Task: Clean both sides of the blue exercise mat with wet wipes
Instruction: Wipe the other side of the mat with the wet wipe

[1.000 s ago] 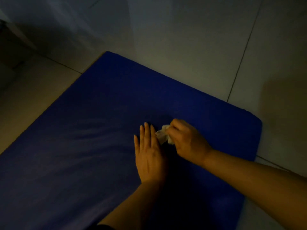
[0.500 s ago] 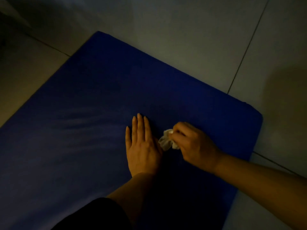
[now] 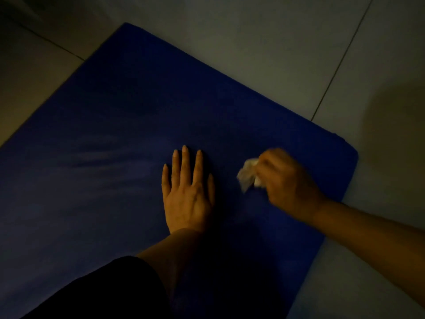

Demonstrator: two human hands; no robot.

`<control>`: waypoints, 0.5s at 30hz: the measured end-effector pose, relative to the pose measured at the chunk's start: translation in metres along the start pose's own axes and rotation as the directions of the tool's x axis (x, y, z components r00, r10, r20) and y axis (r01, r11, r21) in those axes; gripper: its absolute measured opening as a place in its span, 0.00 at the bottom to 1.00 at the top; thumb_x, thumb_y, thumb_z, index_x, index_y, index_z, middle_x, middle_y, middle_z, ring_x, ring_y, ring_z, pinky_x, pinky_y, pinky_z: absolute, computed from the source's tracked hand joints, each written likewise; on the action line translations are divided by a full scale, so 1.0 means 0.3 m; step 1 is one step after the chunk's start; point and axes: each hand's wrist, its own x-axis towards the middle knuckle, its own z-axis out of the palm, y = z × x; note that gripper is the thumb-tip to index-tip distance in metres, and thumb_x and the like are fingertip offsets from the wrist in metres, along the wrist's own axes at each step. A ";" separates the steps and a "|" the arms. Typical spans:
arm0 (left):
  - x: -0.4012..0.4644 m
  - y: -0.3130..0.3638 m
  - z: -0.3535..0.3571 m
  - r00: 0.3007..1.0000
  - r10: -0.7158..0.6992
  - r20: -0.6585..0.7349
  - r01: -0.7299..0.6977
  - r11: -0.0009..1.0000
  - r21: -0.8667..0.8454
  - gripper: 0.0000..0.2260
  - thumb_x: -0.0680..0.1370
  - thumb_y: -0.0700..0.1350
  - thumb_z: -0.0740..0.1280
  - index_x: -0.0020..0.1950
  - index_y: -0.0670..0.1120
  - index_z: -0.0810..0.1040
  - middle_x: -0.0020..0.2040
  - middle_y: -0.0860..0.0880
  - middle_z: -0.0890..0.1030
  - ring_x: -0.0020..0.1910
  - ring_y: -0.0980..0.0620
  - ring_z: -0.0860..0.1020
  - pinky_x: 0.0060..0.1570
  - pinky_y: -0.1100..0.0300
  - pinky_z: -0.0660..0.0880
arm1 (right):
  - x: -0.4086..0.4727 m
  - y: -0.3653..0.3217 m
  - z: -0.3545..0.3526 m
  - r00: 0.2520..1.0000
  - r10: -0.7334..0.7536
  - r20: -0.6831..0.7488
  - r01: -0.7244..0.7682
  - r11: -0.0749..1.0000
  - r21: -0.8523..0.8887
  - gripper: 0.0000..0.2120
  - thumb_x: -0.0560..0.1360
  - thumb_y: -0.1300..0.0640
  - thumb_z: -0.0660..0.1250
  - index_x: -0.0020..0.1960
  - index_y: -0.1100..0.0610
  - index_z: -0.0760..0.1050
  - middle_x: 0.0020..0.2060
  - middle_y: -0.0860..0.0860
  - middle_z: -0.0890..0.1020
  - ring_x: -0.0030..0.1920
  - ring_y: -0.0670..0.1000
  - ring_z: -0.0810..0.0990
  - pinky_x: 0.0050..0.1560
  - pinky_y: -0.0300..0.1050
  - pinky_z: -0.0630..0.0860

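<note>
Mat [image 3: 128, 116]: blue, flat on tiled floor [image 3: 253, 38], set diagonally; far corner at top, right corner rounded near right hand.
Left hand [image 3: 187, 194]: palm down on mat, fingers straight and slightly spread, holding nothing.
Right hand [image 3: 285, 180]: fingers curled, gripping crumpled white wipe [image 3: 247, 174]; motion-blurred.
Wipe: at mat surface, just right of left hand, not touching it.
Edges: far edge and right edge both visible; right hand near right edge, forearm crossing it.
Open room: broad bare mat left and ahead of left hand; faint pale streaks there.
Sleeve [image 3: 103, 293]: dark, bottom left.
Light: dim.
</note>
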 end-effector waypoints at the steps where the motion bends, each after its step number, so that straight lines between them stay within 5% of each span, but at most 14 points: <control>1: -0.001 0.000 -0.001 1.000 0.000 0.002 0.000 1.000 -0.001 0.25 0.81 0.55 0.50 0.76 0.47 0.63 0.77 0.43 0.61 0.77 0.46 0.56 0.74 0.49 0.48 | 0.021 0.030 -0.012 0.993 0.097 -0.073 -0.099 0.995 -0.020 0.03 0.71 0.68 0.64 0.41 0.62 0.73 0.39 0.57 0.75 0.40 0.56 0.73 0.33 0.45 0.71; 4: -0.004 0.000 -0.002 1.000 -0.001 0.002 0.002 1.000 -0.009 0.25 0.81 0.55 0.50 0.77 0.47 0.61 0.77 0.43 0.60 0.77 0.46 0.54 0.75 0.49 0.47 | 0.013 0.010 0.000 0.949 0.268 -0.165 -0.269 0.963 0.014 0.07 0.68 0.71 0.70 0.41 0.63 0.75 0.40 0.59 0.75 0.40 0.58 0.74 0.34 0.44 0.70; 8: -0.008 0.002 -0.007 1.000 -0.003 0.022 0.004 1.000 -0.016 0.27 0.81 0.58 0.49 0.77 0.47 0.60 0.78 0.43 0.58 0.78 0.45 0.53 0.75 0.49 0.46 | -0.092 -0.132 0.054 0.996 0.070 -0.054 -0.064 0.993 0.104 0.08 0.71 0.70 0.65 0.37 0.60 0.70 0.37 0.55 0.73 0.38 0.52 0.69 0.35 0.44 0.69; 11: -0.012 0.011 -0.021 0.998 -0.008 0.055 0.009 1.000 -0.016 0.31 0.79 0.63 0.46 0.78 0.48 0.57 0.79 0.44 0.54 0.78 0.47 0.48 0.75 0.50 0.42 | -0.082 -0.076 0.022 1.000 0.025 -0.018 -0.023 0.995 0.098 0.06 0.73 0.67 0.61 0.43 0.57 0.69 0.39 0.55 0.73 0.40 0.52 0.71 0.37 0.40 0.68; 15: -0.017 0.016 -0.040 0.996 0.020 0.087 -0.018 0.999 -0.032 0.34 0.77 0.67 0.44 0.78 0.51 0.56 0.79 0.45 0.51 0.78 0.49 0.46 0.76 0.50 0.41 | -0.026 0.058 -0.030 0.955 0.267 -0.131 -0.272 0.962 -0.021 0.11 0.66 0.71 0.72 0.47 0.63 0.76 0.42 0.59 0.76 0.43 0.59 0.76 0.36 0.46 0.75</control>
